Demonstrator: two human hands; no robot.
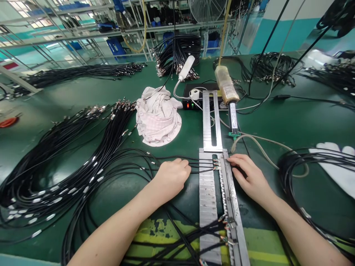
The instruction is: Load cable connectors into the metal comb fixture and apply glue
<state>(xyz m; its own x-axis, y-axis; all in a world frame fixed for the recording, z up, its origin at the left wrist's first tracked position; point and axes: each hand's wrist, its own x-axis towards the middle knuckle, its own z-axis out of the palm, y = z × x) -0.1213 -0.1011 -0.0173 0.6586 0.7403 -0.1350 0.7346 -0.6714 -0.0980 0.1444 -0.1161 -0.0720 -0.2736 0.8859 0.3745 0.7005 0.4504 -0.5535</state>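
Left hand curled closed over several black cables, apparently pinching them to keep them level and side by side across the slotted metal fixture on the green tabletop; fingertips hidden beneath, so the number gripped cannot be told. Right hand: grip loose, thumb and index apart, fingertips touching the upper end of the long rail, presumably to steady it by the seated ends. Loose lengths trail leftward toward the large cable bundle, likely to leave the fixture accessible. A second group crosses its lower part. Appearance: cables slim, matte black, smoothly bent, some with white tags; cable ends bright and metallic with small coloured bits, lined up closely against the rail's notched inner edge.
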